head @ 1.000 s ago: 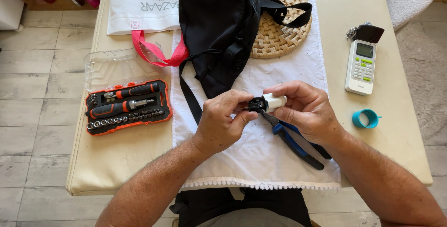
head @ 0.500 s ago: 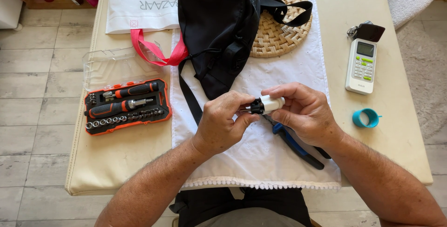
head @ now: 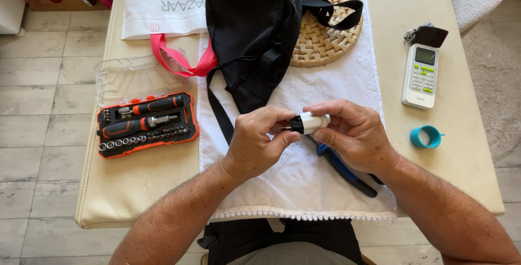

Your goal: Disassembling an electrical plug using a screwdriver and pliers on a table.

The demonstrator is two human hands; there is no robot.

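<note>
Both hands grasp white plug above cloth's centre.

Open tool case blocks left; black bag blocks ahead; bare table free right.

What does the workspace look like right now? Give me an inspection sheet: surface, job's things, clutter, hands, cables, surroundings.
Surface: beige table with a white cloth runner down the middle.
Job's things: small white and black cylinder held over the runner; blue-handled pliers lying under the right hand.
Clutter: open orange tool kit, black bag, woven mat, white shopping bag, remote control, keys, teal ring.
Hands: left hand pinches the cylinder's black end; right hand grips its white end.
Cables: nothing seen.
Surroundings: tiled floor, pale rug.
</note>
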